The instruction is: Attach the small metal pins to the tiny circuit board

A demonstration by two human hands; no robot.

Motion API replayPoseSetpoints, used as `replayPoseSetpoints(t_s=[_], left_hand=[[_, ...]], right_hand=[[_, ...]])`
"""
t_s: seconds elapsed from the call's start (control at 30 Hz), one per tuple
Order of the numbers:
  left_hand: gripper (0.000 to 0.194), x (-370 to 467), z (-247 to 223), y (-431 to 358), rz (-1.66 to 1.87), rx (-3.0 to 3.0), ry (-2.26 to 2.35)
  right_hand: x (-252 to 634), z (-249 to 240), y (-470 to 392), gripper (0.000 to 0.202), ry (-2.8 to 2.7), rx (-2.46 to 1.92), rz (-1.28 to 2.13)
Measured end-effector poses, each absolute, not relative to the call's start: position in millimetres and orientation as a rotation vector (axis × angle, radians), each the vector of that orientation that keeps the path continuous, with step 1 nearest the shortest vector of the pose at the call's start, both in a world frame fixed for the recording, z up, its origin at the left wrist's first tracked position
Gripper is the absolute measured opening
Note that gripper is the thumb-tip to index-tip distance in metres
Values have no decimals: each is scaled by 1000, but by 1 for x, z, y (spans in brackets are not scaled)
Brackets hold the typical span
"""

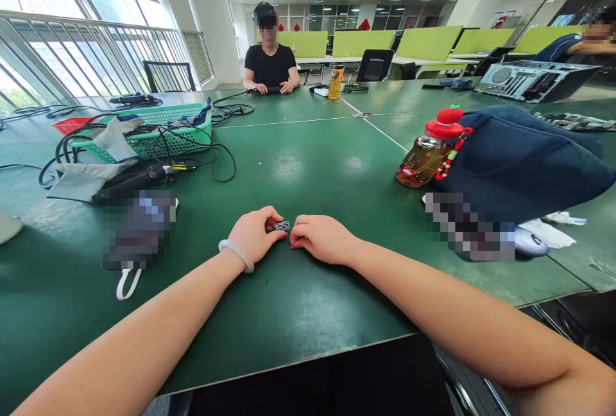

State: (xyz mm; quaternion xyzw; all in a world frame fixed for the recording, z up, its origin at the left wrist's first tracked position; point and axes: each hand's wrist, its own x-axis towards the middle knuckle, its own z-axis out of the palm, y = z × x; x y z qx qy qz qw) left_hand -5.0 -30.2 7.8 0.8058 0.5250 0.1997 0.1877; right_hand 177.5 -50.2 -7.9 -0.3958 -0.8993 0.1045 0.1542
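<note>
Just above the green table (289, 313), my left hand (253, 234) pinches a small black-and-white patterned piece (282, 226) between thumb and fingers. It looks like a tiny circuit board, though its kind is too small to tell. A pale bangle (237, 255) circles my left wrist. Close beside the piece, my right hand (321, 237) has its fingers curled and pressed together at the tips. A tiny dark bit shows under those fingertips, and I cannot make out what it is. A narrow gap separates the two hands.
On the left lie a green basket (168, 141) of cables and a dark pouch (139, 230). A red-lidded bottle (423, 156), a navy bag (524, 159) and a mouse (530, 242) are on the right. A person (270, 63) sits across, near a yellow bottle (334, 83).
</note>
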Motion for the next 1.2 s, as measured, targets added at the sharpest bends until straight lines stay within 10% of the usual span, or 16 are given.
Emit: replayPoseSetpoints(t_s=[1.2], left_hand=[[26,-4,5,-35,559,2345,1286]], right_hand=[[212,2,-33,4,-2419,-1447,612]])
